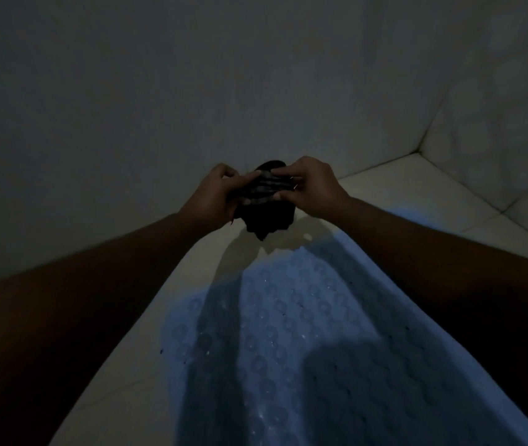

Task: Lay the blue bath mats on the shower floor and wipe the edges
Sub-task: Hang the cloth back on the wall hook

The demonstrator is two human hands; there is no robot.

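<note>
While the blue bath mat (288,333) already lies flat on the shower floor (417,194), the person holds a dark cloth (269,210) in the air over the mat's far end, close to the back wall (191,91). The left hand (216,194) and the right hand (312,188) meet on it, the fingers of both curled and pinching its upper folds, while the rest hangs down in a loose bunch.

The step in hand looks like readying the cloth for wiping. It would go best if the cloth were gathered into a firm pad with one smooth face and no hanging tail to drag over the mat. The wipe should then run along the floor beside the mat's border, pressing down rather than inward, so the rim is not lifted or shifted.

The mat's long axis runs from the person straight toward the back wall, its short far edge stopping near that wall. A strip of bare floor shows along its left long edge and at the floor's far right corner. In this dim light, only one mat can be made out.
</note>
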